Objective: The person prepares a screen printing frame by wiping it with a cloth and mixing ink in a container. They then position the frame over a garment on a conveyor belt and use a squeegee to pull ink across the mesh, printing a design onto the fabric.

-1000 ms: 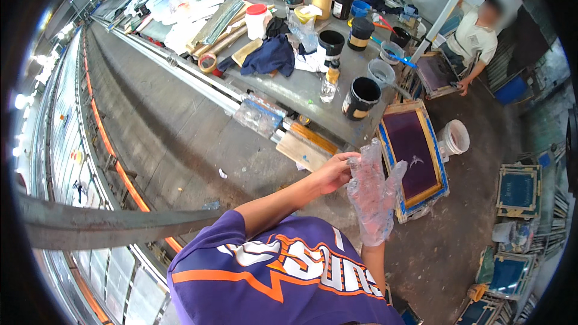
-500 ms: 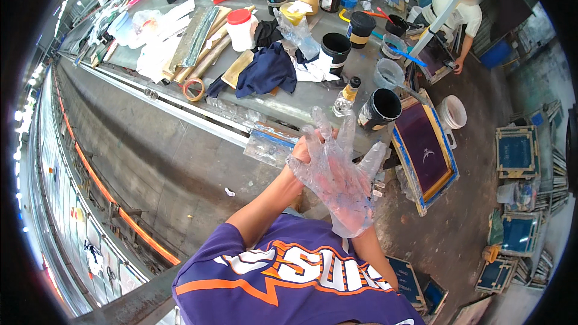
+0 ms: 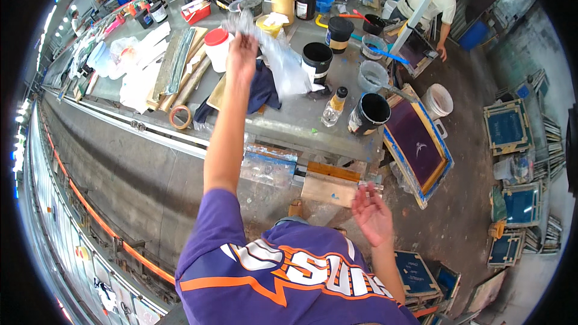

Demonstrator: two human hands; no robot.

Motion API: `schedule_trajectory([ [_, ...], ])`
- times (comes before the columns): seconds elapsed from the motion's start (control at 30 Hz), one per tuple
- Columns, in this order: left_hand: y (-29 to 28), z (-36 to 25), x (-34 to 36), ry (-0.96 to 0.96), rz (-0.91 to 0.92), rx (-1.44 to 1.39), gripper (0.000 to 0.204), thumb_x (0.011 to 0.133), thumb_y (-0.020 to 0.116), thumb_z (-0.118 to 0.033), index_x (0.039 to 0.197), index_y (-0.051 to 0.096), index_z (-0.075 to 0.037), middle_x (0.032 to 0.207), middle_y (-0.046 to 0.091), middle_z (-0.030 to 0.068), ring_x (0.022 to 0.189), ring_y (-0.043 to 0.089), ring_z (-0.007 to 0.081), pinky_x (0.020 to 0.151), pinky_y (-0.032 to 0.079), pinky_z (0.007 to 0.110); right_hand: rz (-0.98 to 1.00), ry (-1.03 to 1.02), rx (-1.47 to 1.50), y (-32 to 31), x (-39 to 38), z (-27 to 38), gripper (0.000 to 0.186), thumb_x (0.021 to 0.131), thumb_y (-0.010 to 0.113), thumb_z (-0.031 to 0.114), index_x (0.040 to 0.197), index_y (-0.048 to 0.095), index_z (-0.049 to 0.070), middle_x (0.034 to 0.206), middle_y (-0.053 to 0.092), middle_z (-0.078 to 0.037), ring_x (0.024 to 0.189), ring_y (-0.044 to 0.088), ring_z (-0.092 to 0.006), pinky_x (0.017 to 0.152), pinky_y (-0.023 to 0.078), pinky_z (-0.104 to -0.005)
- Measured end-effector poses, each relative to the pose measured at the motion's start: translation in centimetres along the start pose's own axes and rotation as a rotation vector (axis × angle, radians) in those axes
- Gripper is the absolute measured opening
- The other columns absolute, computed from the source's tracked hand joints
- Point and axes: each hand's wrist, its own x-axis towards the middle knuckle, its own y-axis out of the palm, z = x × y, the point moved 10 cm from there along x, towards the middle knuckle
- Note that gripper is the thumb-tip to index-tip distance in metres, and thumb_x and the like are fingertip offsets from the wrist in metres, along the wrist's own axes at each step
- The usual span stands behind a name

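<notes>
Right hand [image 3: 372, 216]: bare, short of the bench [image 3: 295, 126]; grip open, fingers loosely curled. Framed screen [image 3: 414, 139]: purple, slanted, beside the bench's right end. Bottle [image 3: 333, 110]: upright on the bench, near a black pot [image 3: 369, 114]. Dark cloth [image 3: 262, 86]: on the bench, beside the left forearm. Left hand [image 3: 242, 57]: outstretched above the bench, near a red-lidded tub [image 3: 217, 51]. Clear plastic [image 3: 278, 63]: at the left fingertips, blurred; whether that grip is closed cannot be told.
</notes>
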Motion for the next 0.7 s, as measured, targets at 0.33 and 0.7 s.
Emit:
schedule_trajectory([
  [0.33, -14.3, -1.9, -3.0, 0.231, -0.173, 1.678, 0.056, 0.093, 0.064, -0.024, 0.141, 0.047, -0.001, 0.114, 0.067, 0.0192, 0.110, 0.065, 0.0326, 0.093, 0.052, 0.049, -0.164, -0.551, 0.076, -8.6, -15.1, 10.8, 0.031, 0.104, 0.048, 0.018, 0.133, 0.060, 0.012, 0.120, 0.066, -0.004, 0.111, 0.060, -0.0187, 0.100, 0.046, -0.0388],
  [0.7, -0.3, -9.2, 0.0, 0.496, 0.015, 1.389, 0.021, 0.095, 0.062, -0.020, 0.100, 0.066, 0.000, 0.091, 0.071, 0.0123, 0.084, 0.068, 0.0215, 0.076, 0.052, 0.035, -0.267, -0.567, -0.104, -7.9, -17.0, 12.8, 0.031, 0.104, 0.051, 0.017, 0.133, 0.059, 0.011, 0.114, 0.063, -0.005, 0.102, 0.059, -0.0190, 0.092, 0.050, -0.0355],
])
